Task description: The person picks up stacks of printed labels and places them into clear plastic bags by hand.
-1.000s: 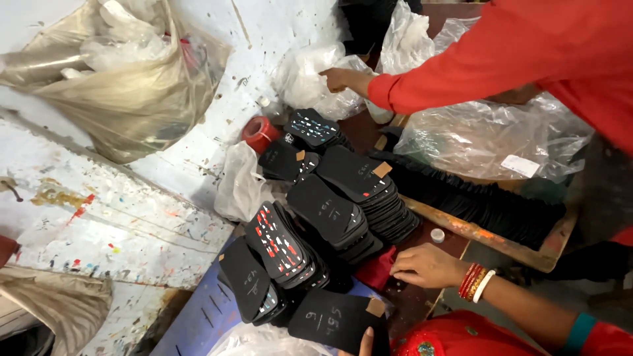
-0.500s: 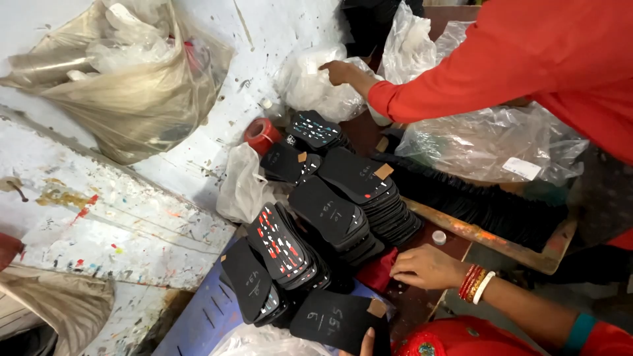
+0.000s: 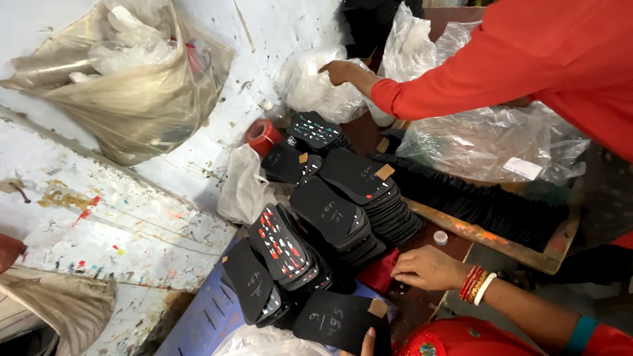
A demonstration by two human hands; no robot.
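In the last second only the co-worker's hand (image 3: 337, 70) has moved, sliding up and left over the white plastic bag (image 3: 315, 89) at the top of the frame. The person's own hands have stayed put, so the stacks of black soles (image 3: 343, 211) at centre lie undisturbed. The right hand (image 3: 427, 267), lower right, rests loose-fingered on the table (image 3: 461, 231), grasping nothing. Of the left hand (image 3: 366, 341), only 1 thumb shows, on a chalk-marked sole (image 3: 333, 320) at the bottom edge; I cannot tell its grip.
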